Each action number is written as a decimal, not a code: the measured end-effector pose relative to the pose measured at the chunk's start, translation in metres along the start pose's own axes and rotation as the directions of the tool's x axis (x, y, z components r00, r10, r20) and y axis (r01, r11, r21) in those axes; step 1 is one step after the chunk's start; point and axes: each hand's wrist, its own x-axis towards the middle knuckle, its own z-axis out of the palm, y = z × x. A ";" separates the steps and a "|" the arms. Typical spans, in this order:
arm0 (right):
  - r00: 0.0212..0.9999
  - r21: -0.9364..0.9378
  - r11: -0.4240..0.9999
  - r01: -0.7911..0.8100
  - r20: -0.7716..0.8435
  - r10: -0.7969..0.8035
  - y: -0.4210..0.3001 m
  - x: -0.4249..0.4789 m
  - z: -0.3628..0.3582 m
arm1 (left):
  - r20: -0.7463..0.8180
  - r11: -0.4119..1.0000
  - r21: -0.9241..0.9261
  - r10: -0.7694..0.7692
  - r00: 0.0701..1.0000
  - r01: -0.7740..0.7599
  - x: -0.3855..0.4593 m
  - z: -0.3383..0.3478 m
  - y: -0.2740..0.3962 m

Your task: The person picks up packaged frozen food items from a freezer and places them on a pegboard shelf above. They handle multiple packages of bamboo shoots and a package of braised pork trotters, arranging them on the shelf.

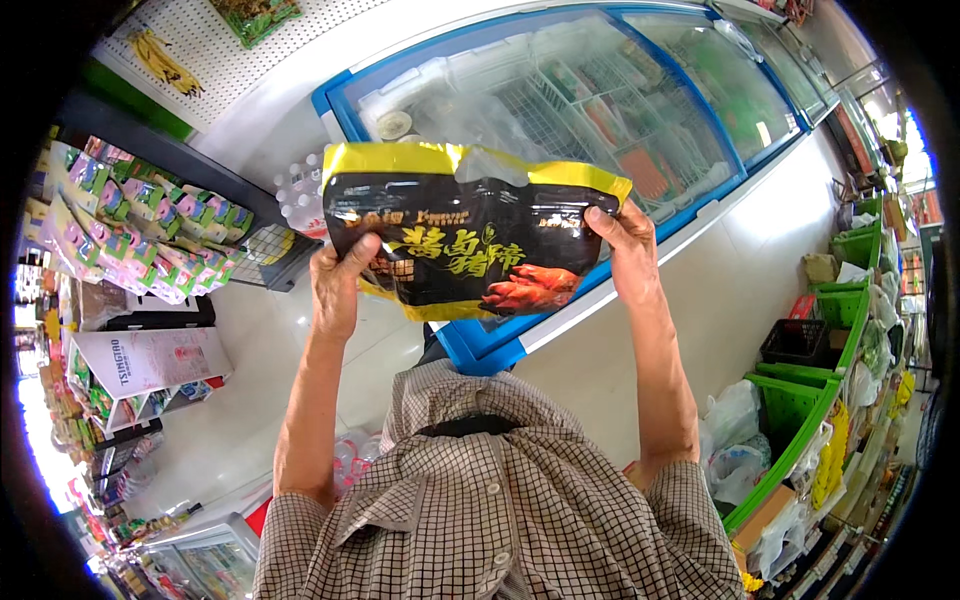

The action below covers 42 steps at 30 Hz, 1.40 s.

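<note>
Between both hands a glossy black food pouch (450, 202) with yellow top and bottom bands is held up, its printed front facing me. It bears writing and a picture of braised pig's trotters. My left hand (339, 281) grips the left end, thumb on the front. At the right end, my right hand (626, 247) pinches the edge, thumb also in front; the fingers behind the pouch are mostly hidden. Beyond and partly behind the pouch stands a blue-framed chest freezer (484, 349) with glass lids. Wire baskets (592, 105) of packaged goods show dimly through its glass.
Hanging snack packets (150, 217) and a white display stand (161, 360) are at the left. Bottled drinks (304, 195) stand behind the pouch. Green produce bins (795, 397) with plastic bags (735, 420) line the right. A glass-topped cabinet (210, 559) is at lower left.
</note>
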 end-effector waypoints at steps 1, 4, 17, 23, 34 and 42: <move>1.000 0.009 1.000 -0.007 -0.008 0.007 -0.003 0.000 0.001 | -0.006 1.000 -0.012 0.014 1.000 -0.015 0.001 0.001 0.007; 0.998 0.112 0.993 -0.021 -0.051 0.027 -0.010 -0.001 0.007 | -0.049 0.988 -0.154 -0.001 0.999 -0.006 -0.004 0.010 0.029; 0.994 0.298 0.953 -0.056 -0.069 0.079 -0.040 -0.017 0.013 | -0.074 0.957 -0.287 0.018 0.997 -0.039 -0.023 0.013 0.048; 0.998 0.166 0.985 -0.036 -0.052 0.046 -0.037 -0.016 0.001 | -0.003 0.994 -0.083 0.068 0.998 -0.068 -0.021 0.014 0.041; 0.997 0.033 0.999 0.027 -0.068 -0.025 0.002 0.002 -0.031 | 0.139 0.973 0.148 -0.199 0.970 0.178 0.003 0.034 -0.010; 0.997 -0.035 0.998 -0.055 -0.051 0.053 0.026 0.001 -0.048 | 0.231 0.979 0.090 -0.199 0.952 0.183 0.003 0.029 -0.046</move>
